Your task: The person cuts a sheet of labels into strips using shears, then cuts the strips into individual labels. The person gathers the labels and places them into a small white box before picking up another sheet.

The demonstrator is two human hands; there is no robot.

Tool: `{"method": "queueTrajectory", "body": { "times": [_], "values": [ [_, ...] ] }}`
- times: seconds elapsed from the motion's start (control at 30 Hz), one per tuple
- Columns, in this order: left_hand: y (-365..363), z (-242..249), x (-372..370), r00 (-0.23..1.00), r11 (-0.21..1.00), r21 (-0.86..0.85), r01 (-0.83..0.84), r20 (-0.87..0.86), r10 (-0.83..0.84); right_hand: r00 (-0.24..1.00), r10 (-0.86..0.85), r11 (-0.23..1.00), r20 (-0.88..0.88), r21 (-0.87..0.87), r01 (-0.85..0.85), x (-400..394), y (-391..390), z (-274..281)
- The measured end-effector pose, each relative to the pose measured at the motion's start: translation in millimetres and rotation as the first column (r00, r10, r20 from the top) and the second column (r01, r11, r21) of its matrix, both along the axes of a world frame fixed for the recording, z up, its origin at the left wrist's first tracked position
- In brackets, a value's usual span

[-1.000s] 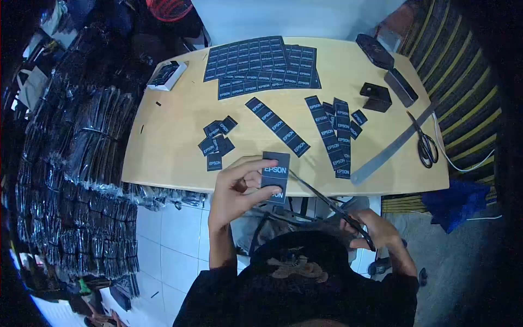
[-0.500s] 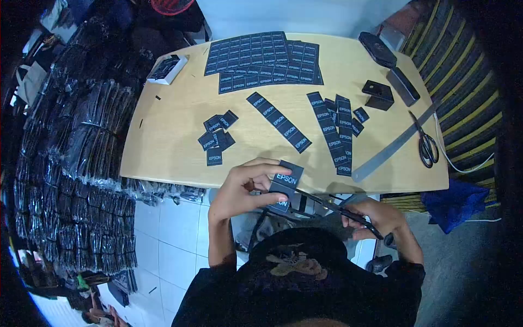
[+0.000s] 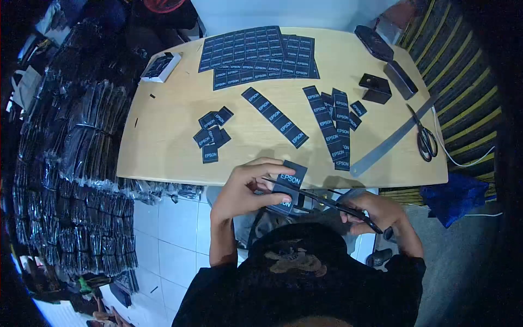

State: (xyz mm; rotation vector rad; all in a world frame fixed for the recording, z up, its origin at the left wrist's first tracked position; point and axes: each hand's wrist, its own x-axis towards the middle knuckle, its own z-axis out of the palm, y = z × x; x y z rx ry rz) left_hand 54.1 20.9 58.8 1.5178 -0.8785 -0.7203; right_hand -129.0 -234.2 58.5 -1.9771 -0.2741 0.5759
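Observation:
Pinched between the thumb and fingers of my left hand [image 3: 245,188] is a short strip of black EPSON labels [image 3: 293,170], held just off the table's front edge. My right hand [image 3: 376,211] grips a pair of black scissors [image 3: 327,203]. Their blades lie across the strip, between its two printed labels. Cut single labels [image 3: 210,154] lie in a small pile on the table beyond my left hand. Farther back are a slanted label strip [image 3: 275,118] and, to its right, several overlapping strips [image 3: 342,131].
Printed label sheets [image 3: 242,52] lie at the table's [image 3: 169,136] back. On the right are a steel ruler [image 3: 389,143], other scissors [image 3: 425,140], a black bracket [image 3: 376,90] and a dark case [image 3: 374,43]. A white box [image 3: 162,68] sits back left, beside stacked plastic-wrapped bundles [image 3: 92,136].
The scissors have moved left, and their blades now reach across the strip between the two labels. My left hand still holds the strip. The view has shifted slightly.

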Motion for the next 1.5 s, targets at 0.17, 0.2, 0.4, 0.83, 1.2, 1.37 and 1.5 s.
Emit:
{"method": "queueTrajectory", "body": {
  "times": [0.17,0.2,0.4,0.83,1.2,1.37,1.5],
  "values": [
    [0,-1,1,0.999,0.999,-0.011,0.040,0.036,-0.039,0.999,0.016,1.000,-0.031,0.005,-0.016,3,1,3],
    [0,-3,1,0.999,0.998,-0.038,0.041,0.024,-0.040,0.999,0.025,1.000,-0.048,0.001,-0.025,2,0,1],
    [0,-1,1,0.998,0.999,0.010,0.031,0.061,-0.031,1.000,-0.003,0.997,-0.007,0.071,0.004,2,2,3],
    [0,1,0,0.999,0.999,-0.017,0.045,0.024,-0.045,1.000,-0.028,0.998,-0.003,0.054,0.028,1,4,2],
    [0,1,2,0.998,0.998,-0.011,0.058,-0.010,-0.059,1.000,-0.010,0.999,0.013,0.036,0.009,-1,0,-4],
    [2,3,3,0.998,0.997,0.061,0.042,0.036,-0.044,0.998,-0.045,0.999,0.041,0.021,0.044,-1,2,-4],
    [1,1,2,0.997,1.000,0.017,0.019,-0.076,-0.017,0.995,-0.102,0.995,0.012,-0.023,0.102,-1,5,2]
  ]
}}
